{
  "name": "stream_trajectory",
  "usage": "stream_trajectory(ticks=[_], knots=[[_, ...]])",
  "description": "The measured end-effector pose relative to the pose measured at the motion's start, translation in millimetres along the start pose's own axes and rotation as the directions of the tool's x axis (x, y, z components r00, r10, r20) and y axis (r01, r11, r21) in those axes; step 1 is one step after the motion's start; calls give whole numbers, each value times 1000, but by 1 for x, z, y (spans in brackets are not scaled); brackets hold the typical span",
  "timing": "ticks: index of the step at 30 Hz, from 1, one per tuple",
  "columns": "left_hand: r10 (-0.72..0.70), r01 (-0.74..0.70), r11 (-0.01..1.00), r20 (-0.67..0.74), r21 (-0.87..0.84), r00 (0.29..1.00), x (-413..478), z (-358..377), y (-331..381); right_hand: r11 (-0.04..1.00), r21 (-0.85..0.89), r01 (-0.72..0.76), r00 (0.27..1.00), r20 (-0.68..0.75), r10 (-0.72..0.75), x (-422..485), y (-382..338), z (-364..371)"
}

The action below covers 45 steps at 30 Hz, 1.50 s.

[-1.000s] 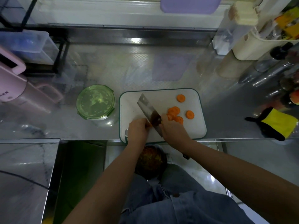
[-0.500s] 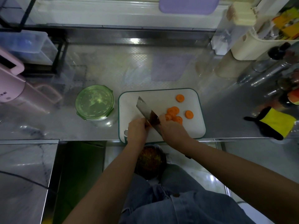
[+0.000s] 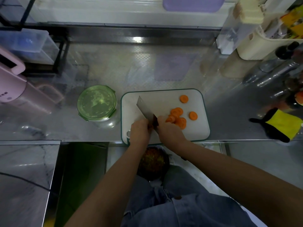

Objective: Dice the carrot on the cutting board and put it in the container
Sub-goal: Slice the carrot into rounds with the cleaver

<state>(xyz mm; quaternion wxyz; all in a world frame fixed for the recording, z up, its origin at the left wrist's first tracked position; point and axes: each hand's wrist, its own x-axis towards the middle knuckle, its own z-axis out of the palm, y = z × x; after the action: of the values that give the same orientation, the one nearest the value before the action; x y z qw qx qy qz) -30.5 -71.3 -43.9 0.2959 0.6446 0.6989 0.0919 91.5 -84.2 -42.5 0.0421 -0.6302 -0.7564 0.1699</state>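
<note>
The carrot slices lie as round coins on the white cutting board, most in a loose overlapping cluster just off the right hand's knuckles, with two lying loose farther out from it and none yet cut into dice. The right hand is wrapped tight round the handle of the knife, whose broad blade runs away from the grip toward the board's far left part. The left hand sits with its fingers curled down right against the other face of the blade; a hint of orange shows at its fingertips, but I cannot tell whether it pins an uncut carrot end or only rests there. That closeness is the main hazard: if the blade drifts toward the left hand, or a short stub rolls under the fingers, the edge could meet a knuckle. Round slices are also apt to skid or flip when pressed, so coins at the fringe of the cluster could shoot off the board's right side. The board's near edge appears level with, or slightly past, the front of the steel counter beneath both wrists, so hard downward pressure there might rock it. The container stands beyond the left hand, just beside the board, with its green lid on; it would have to be opened before anything goes in, and carrying pieces across that gap invites spills.
</note>
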Motion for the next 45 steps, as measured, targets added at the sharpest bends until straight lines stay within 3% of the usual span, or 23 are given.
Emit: stream_trajectory(ticks=[9, 17, 22, 24, 28, 33, 36, 39, 45], knots=[[25, -25, 1000, 1, 3, 1000, 2, 2, -4, 999, 47, -6, 1000, -7, 6, 5, 20, 4], [30, -30, 999, -13, -44, 999, 3, 6, -8, 955, 159, -249, 966, -31, 257, -2, 53, -10], [79, -80, 996, -40, -25, 996, 2, 7, -9, 976, 189, -108, 994, -9, 112, -8, 35, -3], [86, -86, 996, -39, 2, 996, 3, 8, -10, 969, 196, -151, 989, 23, 149, -9, 39, -3], [33, -34, 999, -37, -18, 999, 4, 10, -10, 914, 293, -280, 954, -20, 299, -6, 54, -12], [-139, 132, 981, -41, -140, 989, 15, 6, -6, 841, 492, -227, 968, 17, 252, 6, 55, -17], [-283, 269, 928, -15, -257, 959, 32, 3, -7, 816, 519, -254, 962, 48, 269, 13, 57, -15], [-402, 381, 814, 48, -439, 914, 47, 5, -10, 801, 535, -269, 958, 60, 282, 18, 60, -15], [-480, 417, 546, 136, -726, 866, 85, -9, 7, 754, 598, -272, 960, 115, 255, 20, 70, -23]])
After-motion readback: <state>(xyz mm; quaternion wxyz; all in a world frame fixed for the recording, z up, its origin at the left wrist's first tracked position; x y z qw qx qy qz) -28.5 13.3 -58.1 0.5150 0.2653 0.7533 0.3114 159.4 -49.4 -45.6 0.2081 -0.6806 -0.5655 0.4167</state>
